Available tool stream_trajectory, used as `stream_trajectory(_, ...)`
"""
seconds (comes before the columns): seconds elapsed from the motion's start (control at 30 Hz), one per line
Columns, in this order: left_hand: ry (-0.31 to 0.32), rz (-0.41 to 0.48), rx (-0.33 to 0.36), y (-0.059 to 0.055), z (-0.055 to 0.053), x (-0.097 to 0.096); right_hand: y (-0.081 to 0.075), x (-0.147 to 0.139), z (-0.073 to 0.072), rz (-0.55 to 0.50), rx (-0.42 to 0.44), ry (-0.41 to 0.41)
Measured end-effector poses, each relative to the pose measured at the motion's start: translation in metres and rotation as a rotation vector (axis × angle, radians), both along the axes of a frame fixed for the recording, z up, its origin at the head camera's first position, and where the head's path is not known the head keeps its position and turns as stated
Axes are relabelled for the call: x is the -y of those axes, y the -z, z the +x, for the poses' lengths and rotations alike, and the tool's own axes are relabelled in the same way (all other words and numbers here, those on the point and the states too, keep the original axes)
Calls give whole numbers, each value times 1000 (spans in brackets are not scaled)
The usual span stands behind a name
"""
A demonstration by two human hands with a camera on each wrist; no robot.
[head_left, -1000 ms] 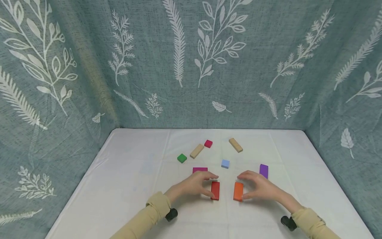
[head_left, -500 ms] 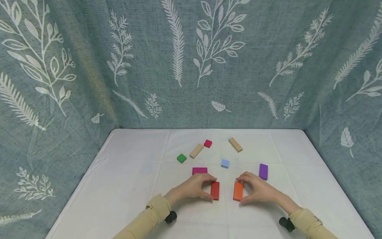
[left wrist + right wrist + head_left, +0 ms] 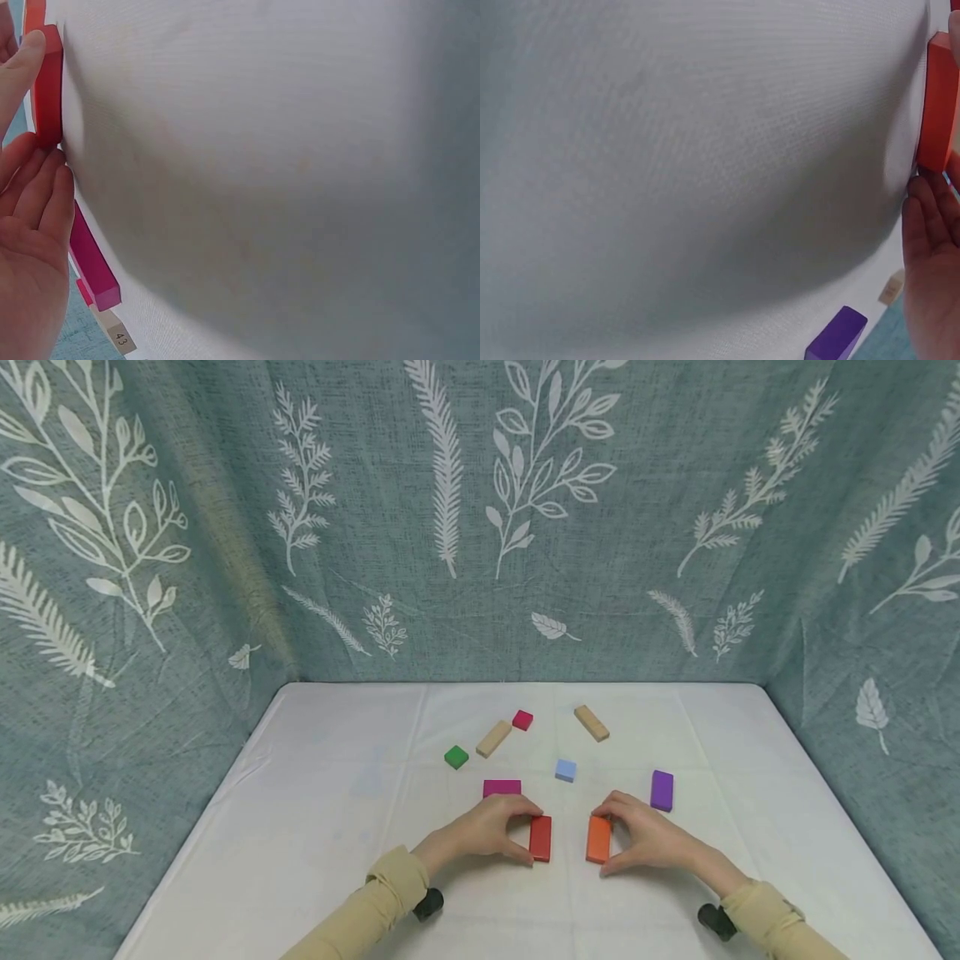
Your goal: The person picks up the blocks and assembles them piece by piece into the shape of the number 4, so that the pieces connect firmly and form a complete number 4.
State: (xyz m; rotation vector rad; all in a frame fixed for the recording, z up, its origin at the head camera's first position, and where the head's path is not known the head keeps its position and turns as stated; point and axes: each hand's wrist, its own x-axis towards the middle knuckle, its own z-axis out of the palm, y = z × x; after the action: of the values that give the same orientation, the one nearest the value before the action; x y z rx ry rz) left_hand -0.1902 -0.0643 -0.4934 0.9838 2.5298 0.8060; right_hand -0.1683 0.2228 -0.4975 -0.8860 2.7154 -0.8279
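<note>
In the head view my left hand (image 3: pixel 487 828) holds a red block (image 3: pixel 540 839) lengthwise, thumb at its near end and fingertips at its far end. The left wrist view shows the thumb on one end of the red block (image 3: pixel 49 90), which lies on the white cloth. To the right, my right hand (image 3: pixel 652 833) pinches an orange block (image 3: pixel 598 840) by its two ends in the same manner. This orange block (image 3: pixel 937 105) also rests on the cloth in the right wrist view. A gap of bare cloth separates the two blocks, which stand roughly parallel.
A magenta block (image 3: pixel 502 787) lies just beyond my left hand, a purple block (image 3: pixel 662 791) beyond my right. Farther back are a light blue block (image 3: pixel 566 770), a green block (image 3: pixel 456 757), a small red block (image 3: pixel 522 720) and two wooden blocks (image 3: pixel 493 739).
Both hands have closed in on the ends of their blocks, thumbs moving to the near ends and fingers to the far ends. The blocks have hardly moved.
</note>
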Motion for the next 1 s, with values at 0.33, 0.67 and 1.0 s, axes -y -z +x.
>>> stream_trajectory(0.33,3,3,7,-1,-2,-2,0,0,-1,-1,-19,-19)
stream_trajectory(0.67,-2,7,15,-1,-2,-3,-2,-1,-2,-5,9,-27)
stream_trajectory(1.0,4,29,8,-6,-4,-8,-3,-3,-1,20,-12,-13)
